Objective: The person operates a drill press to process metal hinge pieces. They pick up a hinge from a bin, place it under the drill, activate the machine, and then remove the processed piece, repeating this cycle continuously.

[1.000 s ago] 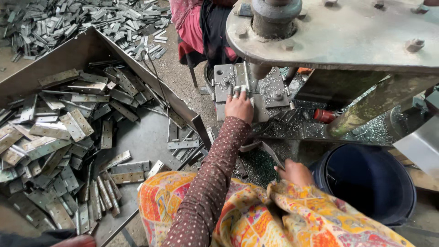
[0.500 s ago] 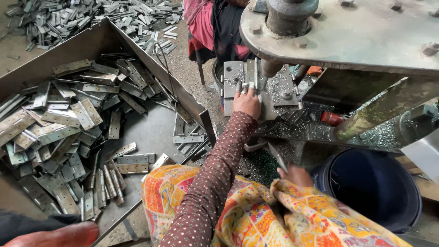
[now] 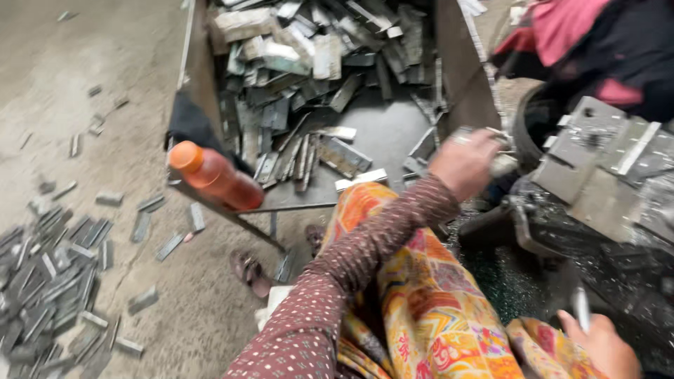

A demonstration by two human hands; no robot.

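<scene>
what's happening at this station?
A seated person is working beside a metal tray full of flat metal strips. The left hand is at the tray's near corner, seemingly gripping a blurred pale piece. The right hand holds a thin pale tool low by the machine base. An orange bottle rests on the tray's edge.

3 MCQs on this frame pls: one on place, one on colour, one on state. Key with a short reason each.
1. Where is the bottle?
A. at the near corner of the metal tray
B. in the right hand
C. on the press

2. What colour is the bottle's cap?
A. blue
B. orange
C. white

3. What is the left hand doing?
A. resting flat on the floor
B. gripping the bottle
C. closed on a small pale piece by the tray's right wall

Key: 1 A, it leans at the tray's near left corner. 2 B, the cap is orange above a reddish body. 3 C, the fingers curl round something pale, though it is blurred.
</scene>
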